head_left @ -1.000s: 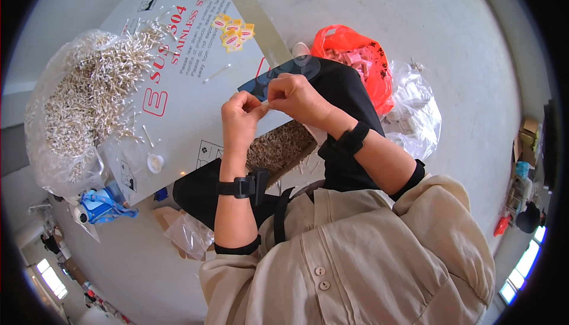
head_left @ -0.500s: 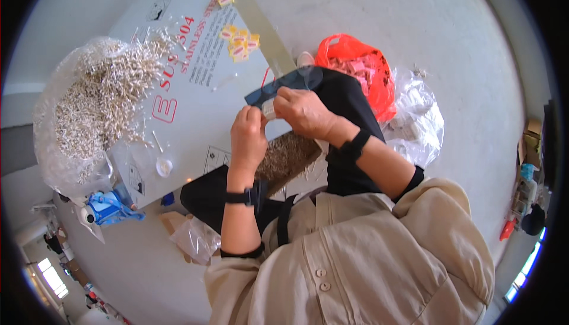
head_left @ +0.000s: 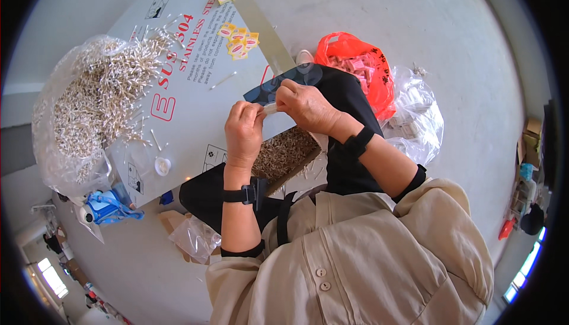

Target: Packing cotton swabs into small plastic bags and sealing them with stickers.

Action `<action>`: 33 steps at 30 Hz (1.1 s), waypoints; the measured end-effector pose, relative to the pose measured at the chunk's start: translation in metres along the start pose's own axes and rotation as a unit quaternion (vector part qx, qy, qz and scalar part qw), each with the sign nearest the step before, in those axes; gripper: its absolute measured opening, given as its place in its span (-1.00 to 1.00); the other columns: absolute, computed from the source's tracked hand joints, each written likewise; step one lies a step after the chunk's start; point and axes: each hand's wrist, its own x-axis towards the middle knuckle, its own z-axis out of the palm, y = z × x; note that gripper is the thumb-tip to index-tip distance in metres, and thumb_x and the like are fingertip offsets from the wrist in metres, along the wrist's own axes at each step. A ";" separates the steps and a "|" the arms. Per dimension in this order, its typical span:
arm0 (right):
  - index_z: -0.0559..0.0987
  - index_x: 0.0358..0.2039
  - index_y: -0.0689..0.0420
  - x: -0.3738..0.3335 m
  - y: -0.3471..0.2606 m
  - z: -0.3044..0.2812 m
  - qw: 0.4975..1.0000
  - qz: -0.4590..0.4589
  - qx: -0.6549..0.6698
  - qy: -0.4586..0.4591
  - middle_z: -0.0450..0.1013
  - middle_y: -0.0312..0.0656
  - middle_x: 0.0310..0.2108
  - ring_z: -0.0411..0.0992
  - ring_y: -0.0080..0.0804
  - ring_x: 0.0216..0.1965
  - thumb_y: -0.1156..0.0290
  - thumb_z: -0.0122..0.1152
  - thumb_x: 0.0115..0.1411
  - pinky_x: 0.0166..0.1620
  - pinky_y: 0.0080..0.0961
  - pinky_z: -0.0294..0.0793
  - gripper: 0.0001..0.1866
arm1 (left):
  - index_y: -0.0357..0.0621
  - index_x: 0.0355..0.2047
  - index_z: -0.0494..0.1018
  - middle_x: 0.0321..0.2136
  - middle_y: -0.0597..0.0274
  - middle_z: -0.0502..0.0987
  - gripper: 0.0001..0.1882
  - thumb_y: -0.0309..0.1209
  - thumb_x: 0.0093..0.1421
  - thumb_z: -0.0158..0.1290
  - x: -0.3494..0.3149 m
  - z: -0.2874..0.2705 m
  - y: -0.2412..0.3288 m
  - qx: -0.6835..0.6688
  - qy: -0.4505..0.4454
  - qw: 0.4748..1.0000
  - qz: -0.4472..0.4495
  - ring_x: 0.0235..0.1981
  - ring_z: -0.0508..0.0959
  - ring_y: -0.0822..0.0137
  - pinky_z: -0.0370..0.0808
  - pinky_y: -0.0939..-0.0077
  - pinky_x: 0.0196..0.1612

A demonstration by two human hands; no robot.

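Both hands [head_left: 275, 117] pinch something small, perhaps swabs, above grey board [head_left: 195, 94]

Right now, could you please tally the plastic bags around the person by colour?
Clear plastic bags: 3 (the one of white sticks, one beside the red bag, one small on the floor)
Red plastic bag: 1
Blue plastic bag: 1
Total: 5

We see a grey board [head_left: 189, 111] on the floor [head_left: 427, 23]; at ten o'clock lies a bag of swabs [head_left: 83, 111], at twelve yellow packets [head_left: 238, 39].
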 end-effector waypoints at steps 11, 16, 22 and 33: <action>0.45 -0.29 0.17 0.000 -0.003 -0.002 0.999 0.008 0.039 -0.026 0.38 -0.10 -0.36 0.47 -0.05 -0.35 0.50 0.30 0.08 -0.34 -0.25 0.49 -0.79 | -0.24 -0.28 0.52 -0.30 0.17 0.50 -0.70 -0.62 -0.09 0.25 0.005 -0.002 0.002 -0.027 -0.065 0.997 0.027 -0.23 0.52 0.09 0.51 0.25 -0.21; 0.55 -0.23 0.18 -0.004 0.001 0.001 0.993 0.012 0.117 0.008 0.40 -0.11 -0.34 0.48 -0.10 -0.36 0.52 0.40 -0.03 -0.32 -0.36 0.51 -0.69 | -0.23 -0.26 0.54 -0.31 0.19 0.53 -0.66 -0.57 -0.12 0.29 0.000 0.008 0.002 -0.040 -0.039 0.998 -0.011 -0.22 0.53 0.09 0.52 0.29 -0.18; 0.51 -0.37 0.20 -0.002 0.003 0.008 0.998 -0.028 0.049 0.016 0.41 -0.10 -0.39 0.49 -0.05 -0.32 0.47 0.36 -0.06 -0.28 -0.26 0.52 -0.76 | -0.24 -0.28 0.53 -0.34 0.15 0.56 -0.65 -0.64 -0.14 0.30 0.001 0.020 -0.012 -0.004 -0.042 0.999 0.020 -0.26 0.57 0.12 0.54 0.33 -0.21; 0.46 -0.46 0.17 0.000 -0.002 0.007 0.998 -0.039 -0.031 0.024 0.42 -0.13 -0.44 0.48 -0.11 -0.35 0.50 0.30 -0.07 -0.31 -0.25 0.52 -0.83 | -0.14 -0.32 0.51 -0.33 0.19 0.58 -0.60 -0.64 -0.23 0.35 -0.014 0.050 -0.033 -0.156 0.016 0.985 -0.070 -0.29 0.54 0.12 0.51 0.32 -0.20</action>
